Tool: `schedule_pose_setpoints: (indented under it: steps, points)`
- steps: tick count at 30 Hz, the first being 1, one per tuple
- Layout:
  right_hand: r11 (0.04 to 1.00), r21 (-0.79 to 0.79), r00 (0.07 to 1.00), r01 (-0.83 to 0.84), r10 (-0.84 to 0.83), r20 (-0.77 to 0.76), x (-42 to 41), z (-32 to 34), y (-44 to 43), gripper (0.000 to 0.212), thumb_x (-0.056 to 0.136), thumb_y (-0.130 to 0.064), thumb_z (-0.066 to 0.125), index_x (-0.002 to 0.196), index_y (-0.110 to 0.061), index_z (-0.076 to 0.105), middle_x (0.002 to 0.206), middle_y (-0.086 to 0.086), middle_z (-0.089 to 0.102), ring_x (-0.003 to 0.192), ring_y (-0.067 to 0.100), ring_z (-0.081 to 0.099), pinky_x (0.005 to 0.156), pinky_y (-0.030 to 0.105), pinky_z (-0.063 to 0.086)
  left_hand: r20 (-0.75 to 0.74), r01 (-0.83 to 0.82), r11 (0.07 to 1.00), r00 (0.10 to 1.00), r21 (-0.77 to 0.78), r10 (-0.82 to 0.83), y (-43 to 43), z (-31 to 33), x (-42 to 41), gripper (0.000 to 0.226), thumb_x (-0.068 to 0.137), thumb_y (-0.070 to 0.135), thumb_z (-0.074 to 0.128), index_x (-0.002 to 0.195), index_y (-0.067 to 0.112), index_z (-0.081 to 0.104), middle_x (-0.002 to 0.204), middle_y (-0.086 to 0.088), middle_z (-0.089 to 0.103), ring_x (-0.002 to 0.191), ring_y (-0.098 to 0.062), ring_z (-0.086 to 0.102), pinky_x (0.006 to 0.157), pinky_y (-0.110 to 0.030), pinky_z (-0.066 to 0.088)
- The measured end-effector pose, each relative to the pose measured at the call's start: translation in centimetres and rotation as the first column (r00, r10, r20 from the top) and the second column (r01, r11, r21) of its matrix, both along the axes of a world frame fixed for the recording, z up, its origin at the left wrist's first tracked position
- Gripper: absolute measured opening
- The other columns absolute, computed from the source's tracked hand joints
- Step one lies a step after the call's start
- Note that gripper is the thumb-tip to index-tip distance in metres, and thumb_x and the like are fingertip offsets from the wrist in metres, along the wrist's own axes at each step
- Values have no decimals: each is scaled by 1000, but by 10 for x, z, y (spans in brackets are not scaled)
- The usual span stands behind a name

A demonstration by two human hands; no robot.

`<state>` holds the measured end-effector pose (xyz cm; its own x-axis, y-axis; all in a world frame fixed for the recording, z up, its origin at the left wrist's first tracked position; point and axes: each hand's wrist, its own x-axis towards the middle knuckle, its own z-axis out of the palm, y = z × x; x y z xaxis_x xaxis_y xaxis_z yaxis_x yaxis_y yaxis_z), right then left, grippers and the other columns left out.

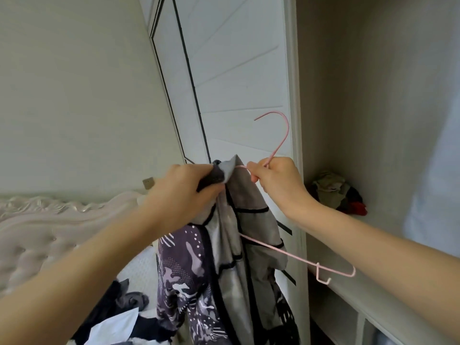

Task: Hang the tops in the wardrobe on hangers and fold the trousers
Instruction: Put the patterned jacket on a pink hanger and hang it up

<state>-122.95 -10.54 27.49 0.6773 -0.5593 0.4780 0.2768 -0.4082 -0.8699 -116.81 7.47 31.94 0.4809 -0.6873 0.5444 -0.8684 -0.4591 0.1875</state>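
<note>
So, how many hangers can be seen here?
1. The right hand holds the pink hanger by its neck, partly inside the top that the left hand grips. More may be hidden.

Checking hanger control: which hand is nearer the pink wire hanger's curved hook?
Right. The right hand grips just below the pink wire hanger's hook; the left hand holds the grey black-trimmed top, further left.

Pale beige wall [74,95] at left, white panelled wardrobe door [236,70] with black trim, tufted cream bed [37,245], white shelf [353,295] in a beige alcove, soft daylight
</note>
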Motion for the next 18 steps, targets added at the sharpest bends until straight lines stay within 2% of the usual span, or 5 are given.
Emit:
schedule_pose_setpoints:
  steps: [5, 8, 11, 14, 18]
  points:
    - [1000, -3, 999, 13, -13, 43, 6, 0, -2, 51, 95, -21, 58, 44, -21, 50, 43, -9, 47, 54, 11, 49, 64, 29, 38, 35, 124, 990, 991, 67, -126, -16, -13, -12, 34, 96, 39, 56, 71, 17, 53, 58, 4, 51, 57, -12, 51, 51, -23, 34]
    - [1000, -27, 996, -8, 10, 89, 1, -2, -8, 44, 93, -17, 60, 49, -15, 58, 43, -11, 49, 49, 4, 46, 60, 25, 35, -19, -24, 939, 999, 343, 33, -12, 1, -4, 56, 88, 71, 39, 68, 21, 52, 63, 2, 57, 57, -10, 52, 57, -32, 44]
    - [994, -105, 994, -37, 48, 101, -6, -3, -7, 40, 92, -15, 61, 53, -9, 60, 38, -9, 42, 42, 5, 39, 52, 17, 29, 116, -194, 947, 979, 255, 170, -7, 23, 7, 77, 65, 93, 32, 90, 25, 61, 87, 7, 64, 74, -13, 59, 71, -35, 54]
    - [990, -131, 990, -60, 76, 120, -7, -3, -2, 40, 92, -15, 62, 52, -8, 60, 38, -7, 41, 41, 6, 37, 50, 16, 30, 184, -166, 954, 975, 250, 122, -14, 21, 9, 62, 79, 72, 51, 127, 33, 47, 114, 10, 52, 95, -13, 52, 82, -35, 48]
    - [988, -133, 984, -80, 99, 149, -7, -6, 1, 39, 90, -17, 63, 52, -9, 61, 46, 7, 48, 49, 17, 44, 54, 31, 36, 242, -14, 970, 969, 244, -47, -26, -7, 24, 27, 94, 50, 46, 104, 25, 52, 94, 9, 58, 84, -19, 59, 72, -40, 50]
